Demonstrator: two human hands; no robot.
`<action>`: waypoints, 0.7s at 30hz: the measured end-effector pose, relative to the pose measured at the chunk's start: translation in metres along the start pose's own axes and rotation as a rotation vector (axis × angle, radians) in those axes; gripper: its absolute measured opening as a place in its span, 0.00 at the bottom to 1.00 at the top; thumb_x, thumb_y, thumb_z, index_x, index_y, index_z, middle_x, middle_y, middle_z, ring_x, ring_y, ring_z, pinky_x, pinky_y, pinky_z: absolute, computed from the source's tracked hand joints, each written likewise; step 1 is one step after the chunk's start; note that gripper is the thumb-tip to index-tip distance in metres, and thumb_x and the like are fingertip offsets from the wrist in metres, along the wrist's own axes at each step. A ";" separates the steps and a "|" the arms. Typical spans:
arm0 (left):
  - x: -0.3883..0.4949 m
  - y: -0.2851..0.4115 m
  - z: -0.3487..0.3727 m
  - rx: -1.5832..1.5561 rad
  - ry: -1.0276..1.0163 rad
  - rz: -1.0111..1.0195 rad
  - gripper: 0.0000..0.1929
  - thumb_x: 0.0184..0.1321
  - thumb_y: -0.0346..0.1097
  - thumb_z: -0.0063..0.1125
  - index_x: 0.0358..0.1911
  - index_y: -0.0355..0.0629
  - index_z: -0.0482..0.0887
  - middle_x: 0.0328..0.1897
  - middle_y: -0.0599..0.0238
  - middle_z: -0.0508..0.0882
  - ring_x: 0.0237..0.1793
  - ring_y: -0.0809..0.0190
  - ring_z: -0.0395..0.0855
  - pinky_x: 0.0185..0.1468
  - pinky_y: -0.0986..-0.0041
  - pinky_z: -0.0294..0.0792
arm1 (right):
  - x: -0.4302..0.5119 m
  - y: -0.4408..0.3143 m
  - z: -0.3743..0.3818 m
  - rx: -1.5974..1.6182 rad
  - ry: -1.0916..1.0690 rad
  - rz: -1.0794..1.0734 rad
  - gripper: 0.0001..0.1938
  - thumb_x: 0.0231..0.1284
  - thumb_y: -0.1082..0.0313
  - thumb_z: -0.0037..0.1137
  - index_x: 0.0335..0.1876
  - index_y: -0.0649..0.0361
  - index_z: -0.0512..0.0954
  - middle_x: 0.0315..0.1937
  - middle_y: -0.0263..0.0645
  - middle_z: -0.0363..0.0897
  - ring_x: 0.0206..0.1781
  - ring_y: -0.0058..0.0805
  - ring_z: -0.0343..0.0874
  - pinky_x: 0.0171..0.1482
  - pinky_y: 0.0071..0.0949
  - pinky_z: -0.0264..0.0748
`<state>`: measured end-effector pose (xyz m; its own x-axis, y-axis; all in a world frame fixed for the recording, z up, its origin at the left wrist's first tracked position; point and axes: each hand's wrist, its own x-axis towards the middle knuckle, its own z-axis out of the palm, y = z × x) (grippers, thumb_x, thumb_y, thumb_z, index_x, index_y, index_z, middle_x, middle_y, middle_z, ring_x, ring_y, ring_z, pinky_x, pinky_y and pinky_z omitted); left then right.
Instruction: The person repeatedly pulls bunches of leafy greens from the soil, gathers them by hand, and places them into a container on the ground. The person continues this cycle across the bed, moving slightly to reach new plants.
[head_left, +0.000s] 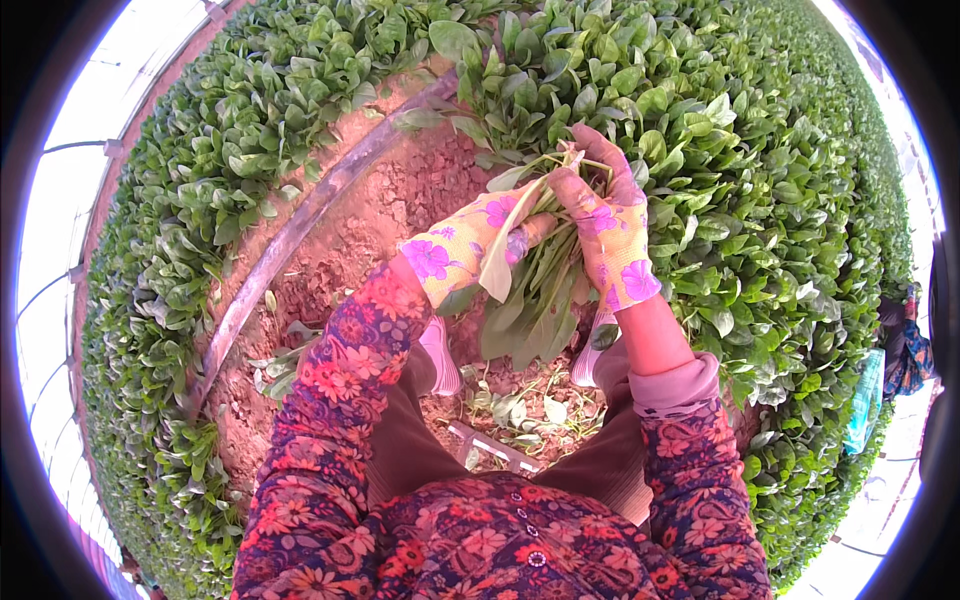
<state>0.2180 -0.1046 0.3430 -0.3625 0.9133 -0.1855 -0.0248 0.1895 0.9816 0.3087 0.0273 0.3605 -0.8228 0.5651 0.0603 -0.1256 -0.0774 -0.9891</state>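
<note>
A bunch of spinach (544, 300) hangs between my hands, its leaves down and its pale root ends up. My left hand (476, 244), in a yellow floral work glove, is wrapped around the stems from the left. My right hand (611, 217), gloved alike with soiled fingertips, grips the upper stems, thumb and fingers around the root ends. One long leaf (499, 259) droops over the back of the left glove. The stems inside both grips are partly hidden.
Dense spinach plants (757, 247) grow at right and ahead, more (172, 315) at left. A pale hose or pipe (300, 225) crosses the bare soil (375, 217). Picked greens (281, 371) lie by my left sleeve. Leaf scraps (525, 409) litter the ground between my shoes. Another person (907, 352) is at far right.
</note>
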 end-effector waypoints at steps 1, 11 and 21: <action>-0.001 0.001 0.000 0.096 0.002 0.004 0.23 0.70 0.39 0.46 0.67 0.43 0.64 0.53 0.61 0.78 0.54 0.63 0.75 0.60 0.73 0.65 | 0.000 0.000 -0.001 -0.002 -0.011 0.047 0.24 0.57 0.68 0.63 0.59 0.63 0.71 0.47 0.35 0.77 0.47 0.18 0.74 0.50 0.19 0.71; 0.004 0.010 -0.002 0.145 0.214 0.136 0.18 0.64 0.34 0.55 0.55 0.35 0.74 0.48 0.62 0.80 0.49 0.68 0.76 0.56 0.76 0.67 | 0.012 0.000 -0.008 0.274 0.130 0.133 0.10 0.59 0.68 0.61 0.41 0.60 0.73 0.32 0.33 0.79 0.33 0.19 0.76 0.39 0.20 0.74; 0.010 0.021 0.019 0.658 0.633 0.574 0.16 0.50 0.26 0.64 0.44 0.42 0.81 0.38 0.61 0.80 0.39 0.58 0.81 0.42 0.70 0.75 | 0.016 0.004 -0.012 0.219 0.213 0.041 0.10 0.64 0.63 0.57 0.43 0.60 0.73 0.33 0.39 0.81 0.34 0.24 0.80 0.40 0.23 0.77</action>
<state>0.2313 -0.0852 0.3606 -0.5815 0.6110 0.5372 0.7393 0.1213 0.6624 0.3015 0.0465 0.3564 -0.6975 0.7159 -0.0315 -0.2301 -0.2655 -0.9362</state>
